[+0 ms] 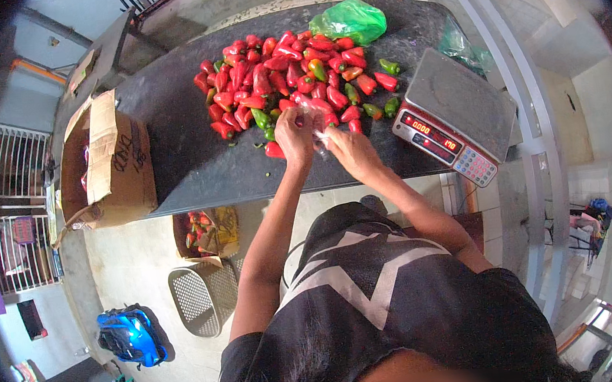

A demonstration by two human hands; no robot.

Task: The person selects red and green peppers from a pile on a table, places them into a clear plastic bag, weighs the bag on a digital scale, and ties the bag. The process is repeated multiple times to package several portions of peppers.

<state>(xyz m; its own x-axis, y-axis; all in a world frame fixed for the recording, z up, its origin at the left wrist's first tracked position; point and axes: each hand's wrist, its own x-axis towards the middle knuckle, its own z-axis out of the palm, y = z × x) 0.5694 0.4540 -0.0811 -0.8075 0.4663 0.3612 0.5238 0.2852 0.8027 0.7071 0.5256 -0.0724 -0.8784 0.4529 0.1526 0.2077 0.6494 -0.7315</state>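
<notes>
Dark shirt [375, 281] with its pale star shape fills the foreground, and just past it, over the near edge of the black table [189, 147], both hands are at work! Left hand [293, 136] comes in with fingers curled together, pinching thin film; right hand [353, 152] matches it from the other side, thumb and fingers drawn close on the same clear plastic bag [317, 119]. Neither grip looks spread wide, though the exact fingertip contact is hard to make out. That bag sits right between the hands, at the near side of the pepper heap; whether any peppers are inside, I can't tell, with red showing through or behind it.

Now, handling: this film looks feather-light, limp and slippery, likely to cling and crumple, so a rim pinched on two opposite sides seems the best hold. Right of the hands, the scale [459, 82] shows a lit red display. Beyond the bag, red peppers [264, 80] pile up, a few green among them: glossy, firm-looking, probably slick and easily bruised, best cupped around the shoulders, not squeezed. And at the far edge, a crumpled green bag [352, 22]!
</notes>
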